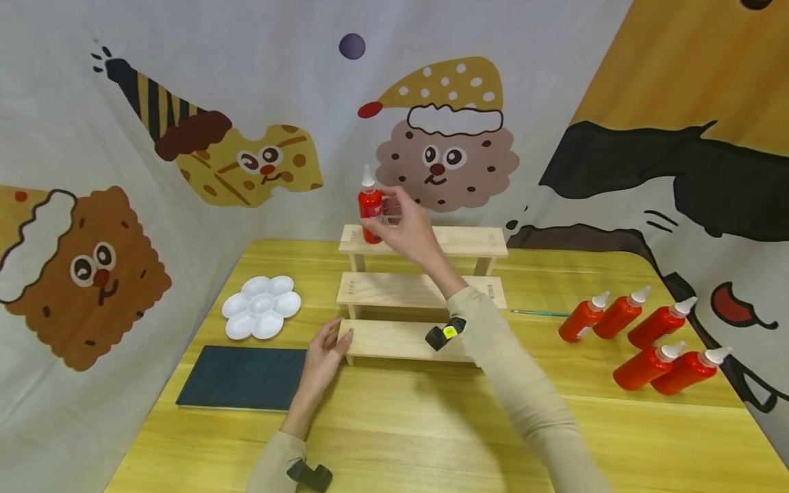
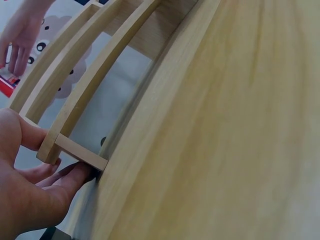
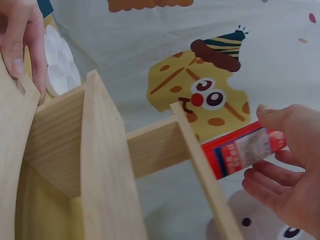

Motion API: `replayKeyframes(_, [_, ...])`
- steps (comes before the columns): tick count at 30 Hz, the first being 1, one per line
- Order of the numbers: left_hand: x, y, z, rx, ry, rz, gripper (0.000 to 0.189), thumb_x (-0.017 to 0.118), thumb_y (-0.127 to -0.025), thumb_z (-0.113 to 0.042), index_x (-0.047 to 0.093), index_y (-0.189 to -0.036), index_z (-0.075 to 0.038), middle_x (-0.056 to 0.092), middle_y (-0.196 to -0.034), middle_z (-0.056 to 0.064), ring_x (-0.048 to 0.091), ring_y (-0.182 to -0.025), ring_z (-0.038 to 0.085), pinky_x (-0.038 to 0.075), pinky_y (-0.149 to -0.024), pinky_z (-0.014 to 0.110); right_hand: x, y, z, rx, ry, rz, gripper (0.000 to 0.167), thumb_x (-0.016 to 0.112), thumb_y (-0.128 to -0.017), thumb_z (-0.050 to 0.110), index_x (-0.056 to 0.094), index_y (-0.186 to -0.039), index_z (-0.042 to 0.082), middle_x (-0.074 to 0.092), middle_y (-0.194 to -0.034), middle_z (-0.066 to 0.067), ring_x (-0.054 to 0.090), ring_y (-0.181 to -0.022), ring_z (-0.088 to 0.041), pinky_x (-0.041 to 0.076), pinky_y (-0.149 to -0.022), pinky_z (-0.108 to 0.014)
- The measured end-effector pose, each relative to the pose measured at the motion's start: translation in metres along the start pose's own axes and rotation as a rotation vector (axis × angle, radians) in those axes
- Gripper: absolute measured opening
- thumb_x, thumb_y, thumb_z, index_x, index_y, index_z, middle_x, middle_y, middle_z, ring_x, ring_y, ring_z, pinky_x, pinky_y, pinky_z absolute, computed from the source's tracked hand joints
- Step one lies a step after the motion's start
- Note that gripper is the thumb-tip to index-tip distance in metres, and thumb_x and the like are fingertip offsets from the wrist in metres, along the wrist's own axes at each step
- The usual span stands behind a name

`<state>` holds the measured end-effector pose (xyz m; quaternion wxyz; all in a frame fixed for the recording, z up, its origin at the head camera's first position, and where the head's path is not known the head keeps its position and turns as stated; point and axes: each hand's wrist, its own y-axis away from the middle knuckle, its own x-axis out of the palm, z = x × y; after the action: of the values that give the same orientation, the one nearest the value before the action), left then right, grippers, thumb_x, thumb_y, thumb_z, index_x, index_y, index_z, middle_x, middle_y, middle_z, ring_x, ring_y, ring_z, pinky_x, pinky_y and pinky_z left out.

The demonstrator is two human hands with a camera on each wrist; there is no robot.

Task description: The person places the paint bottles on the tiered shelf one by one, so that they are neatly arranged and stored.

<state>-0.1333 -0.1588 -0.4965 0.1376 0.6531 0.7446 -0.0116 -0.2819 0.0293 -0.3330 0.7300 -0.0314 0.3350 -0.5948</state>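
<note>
A red squeeze bottle with a white nozzle stands upright at the left end of the top step of a three-tier wooden stand. My right hand holds it from the right side, thumb in front. In the right wrist view, the bottle's label shows between that hand's thumb and fingers. Down at the lowest step, my left hand grips the left end. The left wrist view has this hand's thumb by the step's corner and its fingers by the side leg.
Several more red bottles stand on the right of the table. A thin brush lies between them and the stand. At left are a white flower-shaped palette and a dark flat board. A printed cloth hangs behind.
</note>
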Motion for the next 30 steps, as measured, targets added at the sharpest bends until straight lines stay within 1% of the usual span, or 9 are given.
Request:
replayKeyframes(6, [0.000, 0.000, 0.000, -0.004, -0.006, -0.009, 0.056, 0.062, -0.102, -0.024, 0.044, -0.153, -0.010, 0.055, -0.144, 0.029, 0.054, -0.133, 0.043, 0.044, -0.108, 0.056, -0.020, 0.009, 0.011, -0.020, 0.018, -0.002, 0.060, 0.080, -0.090, 0.026, 0.051, -0.139, 0.006, 0.065, -0.131, -0.013, 0.062, -0.121, -0.026, 0.052, -0.103, -0.043])
replayKeyframes(10, [0.000, 0.000, 0.002, -0.009, -0.008, -0.008, 0.056, 0.062, -0.102, -0.024, 0.043, -0.153, -0.010, 0.053, -0.145, 0.029, 0.055, -0.132, 0.043, 0.044, -0.108, 0.056, -0.034, 0.017, 0.016, -0.031, 0.048, -0.012, 0.062, 0.081, -0.089, 0.025, 0.050, -0.140, 0.006, 0.064, -0.133, -0.013, 0.061, -0.123, -0.028, 0.050, -0.105, -0.045])
replayKeyframes(17, [0.000, 0.002, 0.003, -0.004, -0.008, -0.009, 0.056, 0.061, -0.103, -0.023, 0.043, -0.154, -0.008, 0.052, -0.146, 0.030, 0.053, -0.133, 0.044, 0.044, -0.109, 0.057, -0.060, 0.031, 0.022, -0.036, 0.113, -0.023, 0.061, 0.078, -0.091, 0.025, 0.049, -0.141, 0.006, 0.063, -0.135, -0.014, 0.061, -0.125, -0.028, 0.048, -0.108, -0.043])
replayKeyframes(22, [0.001, 0.001, 0.002, 0.000, -0.002, -0.005, 0.055, 0.061, -0.103, -0.023, 0.044, -0.153, -0.009, 0.052, -0.146, 0.030, 0.052, -0.134, 0.045, 0.044, -0.109, 0.057, -0.082, 0.047, 0.027, -0.033, 0.149, -0.054, 0.061, 0.078, -0.091, 0.020, 0.048, -0.141, 0.002, 0.060, -0.139, -0.017, 0.057, -0.130, -0.032, 0.045, -0.111, -0.045])
replayKeyframes(27, [-0.001, -0.002, 0.001, 0.000, -0.017, 0.004, 0.055, 0.061, -0.103, -0.026, 0.044, -0.153, -0.009, 0.048, -0.149, 0.031, 0.046, -0.139, 0.045, 0.041, -0.111, 0.059, -0.102, 0.064, 0.031, -0.036, 0.202, -0.087, 0.060, 0.077, -0.092, 0.022, 0.049, -0.141, 0.003, 0.059, -0.142, -0.014, 0.055, -0.132, -0.031, 0.042, -0.112, -0.046])
replayKeyframes(30, [-0.001, -0.002, 0.001, -0.001, -0.007, 0.012, 0.056, 0.061, -0.103, -0.023, 0.043, -0.153, -0.009, 0.050, -0.148, 0.030, 0.048, -0.138, 0.045, 0.041, -0.110, 0.059, -0.112, 0.074, 0.033, -0.048, 0.227, -0.108, 0.059, 0.077, -0.092, 0.022, 0.050, -0.141, 0.005, 0.059, -0.142, -0.013, 0.055, -0.132, -0.031, 0.042, -0.112, -0.048])
